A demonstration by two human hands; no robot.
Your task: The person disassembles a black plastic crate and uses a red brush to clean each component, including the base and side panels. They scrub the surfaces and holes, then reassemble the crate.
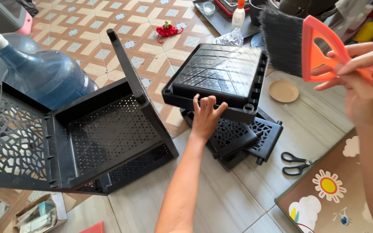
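Observation:
My left hand [205, 115] reaches forward, fingers spread flat against the near side wall of a square black plastic tray [219, 74] that sits tilted on a stack of black lattice panels [248, 137]. I cannot tell whether the hand grips the tray. My right hand [362, 84] is raised at the right edge, shut on the orange handle of a hand broom [321, 48]. The broom's black bristles [282, 39] hang above the tray's far right corner.
A partly built black lattice shelf unit [79, 134] lies on its side at left, a blue water jug [39, 74] behind it. Black scissors [296, 164] and a tan round lid [283, 91] lie on the floor. A cartoon mat [330, 192] is at lower right, a cardboard box [35, 213] at lower left.

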